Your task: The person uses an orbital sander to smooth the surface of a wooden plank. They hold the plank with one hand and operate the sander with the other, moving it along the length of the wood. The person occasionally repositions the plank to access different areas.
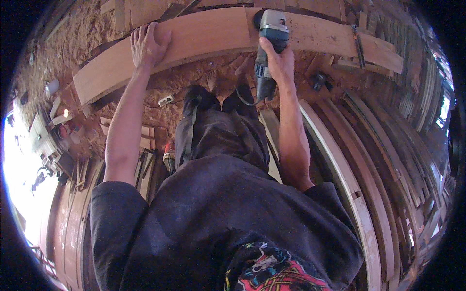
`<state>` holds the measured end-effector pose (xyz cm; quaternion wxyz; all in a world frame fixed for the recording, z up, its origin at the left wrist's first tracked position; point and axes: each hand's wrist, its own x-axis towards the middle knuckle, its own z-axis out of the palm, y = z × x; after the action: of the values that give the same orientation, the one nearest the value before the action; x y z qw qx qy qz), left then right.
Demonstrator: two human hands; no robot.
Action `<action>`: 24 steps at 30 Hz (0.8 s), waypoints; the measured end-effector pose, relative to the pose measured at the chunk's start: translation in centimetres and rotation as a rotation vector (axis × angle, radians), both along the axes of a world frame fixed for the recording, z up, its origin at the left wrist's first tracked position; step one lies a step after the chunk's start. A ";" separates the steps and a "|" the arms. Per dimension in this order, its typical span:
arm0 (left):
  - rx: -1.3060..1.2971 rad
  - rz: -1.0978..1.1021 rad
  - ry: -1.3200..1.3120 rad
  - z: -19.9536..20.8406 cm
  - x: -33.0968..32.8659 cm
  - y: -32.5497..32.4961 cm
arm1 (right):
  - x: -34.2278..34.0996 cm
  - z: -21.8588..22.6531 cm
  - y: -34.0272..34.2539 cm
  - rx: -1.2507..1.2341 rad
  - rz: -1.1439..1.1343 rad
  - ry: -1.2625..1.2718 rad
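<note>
A long, pale reddish wooden board (208, 36) runs across in front of me, bent into an arc by the lens. My left hand (147, 46) lies on its left part, fingers spread over the far edge. In my right hand (282, 63) is an angle grinder (274, 33) with a silver head and a dark teal body, fingers wrapped round it. The grinder's dark disc sits over the board, right of its middle; I cannot tell whether it touches the wood. From the handle a black cord curves down near my knees.
A dark bar clamp (358, 46) crosses the board's right part. Sawdust covers the ground, where a white power strip (166, 101) and a dark tool (318, 80) lie. Long planks (340, 167) are stacked at the right. Wood scraps and clutter (60, 133) lie at the left.
</note>
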<state>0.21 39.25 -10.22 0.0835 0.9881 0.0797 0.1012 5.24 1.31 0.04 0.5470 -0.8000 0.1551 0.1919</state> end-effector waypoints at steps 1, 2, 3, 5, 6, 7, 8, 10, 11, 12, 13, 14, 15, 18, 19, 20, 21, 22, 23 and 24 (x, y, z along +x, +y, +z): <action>0.007 -0.001 0.001 0.1 0.0 -0.1 | -0.3 -0.2 0.2 -0.022 0.004 -0.006; 0.007 -0.012 -0.003 0.1 0.1 -0.1 | -0.6 -0.3 0.4 -0.059 0.013 -0.027; 0.008 -0.020 -0.004 0.1 0.1 0.0 | -0.8 -0.5 0.5 -0.097 0.026 -0.047; 0.014 -0.015 0.000 0.1 -0.2 0.1 | -1.2 -0.2 0.4 -0.093 0.043 -0.021; 0.017 -0.003 0.004 0.4 -0.2 -0.1 | -1.0 0.0 0.2 -0.099 0.040 -0.014; 0.020 0.008 0.007 0.6 -0.2 -0.3 | -0.9 0.1 -0.1 -0.106 0.036 -0.008; 0.034 0.018 0.033 0.5 -0.2 -0.4 | -0.8 0.2 -0.3 -0.113 0.033 -0.001; 0.067 0.038 0.076 0.5 -0.1 -0.2 | -0.5 -0.7 -0.9 -0.110 0.005 -0.032; 0.054 0.036 0.059 0.4 -0.1 -0.2 | -0.4 -1.0 -1.1 -0.108 -0.009 -0.048; 0.041 0.034 0.045 0.4 -0.2 -0.4 | -0.5 -0.7 -0.9 -0.037 -0.014 -0.030; 0.029 0.031 0.032 0.5 -0.2 -0.5 | -0.8 -0.3 -0.4 0.034 -0.020 -0.013; 0.032 0.037 0.039 0.5 -0.1 -0.4 | -1.0 -0.1 0.0 0.105 -0.025 0.004; 0.033 0.041 0.050 0.7 -0.1 -0.5 | -1.3 -0.2 0.2 0.050 -0.008 -0.022; 0.004 0.024 0.037 1.0 -0.1 -0.5 | -2.0 0.0 0.2 -0.031 0.011 -0.036; -0.011 0.015 0.026 0.9 -0.1 -0.4 | -2.0 0.5 0.0 -0.001 -0.004 0.000; -0.024 0.012 0.033 0.8 -0.3 -0.3 | -2.0 0.8 -0.2 0.029 -0.018 0.036; -0.036 0.007 0.035 0.7 -0.1 -0.1 | -1.9 0.9 -0.4 0.046 -0.042 0.032; -0.048 0.003 0.036 0.6 0.0 0.0 | -1.7 0.9 -0.4 0.063 -0.065 0.029; -0.036 0.007 0.033 0.4 -0.1 0.1 | -1.6 0.9 -0.5 0.080 -0.088 0.026; -0.023 0.011 0.029 0.4 -0.1 -0.1 | -1.6 0.8 -0.5 0.102 -0.064 0.034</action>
<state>0.16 39.16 -9.82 0.0930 0.9881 0.0873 0.0863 3.66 0.80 0.82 0.5901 -0.7623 0.1802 0.1955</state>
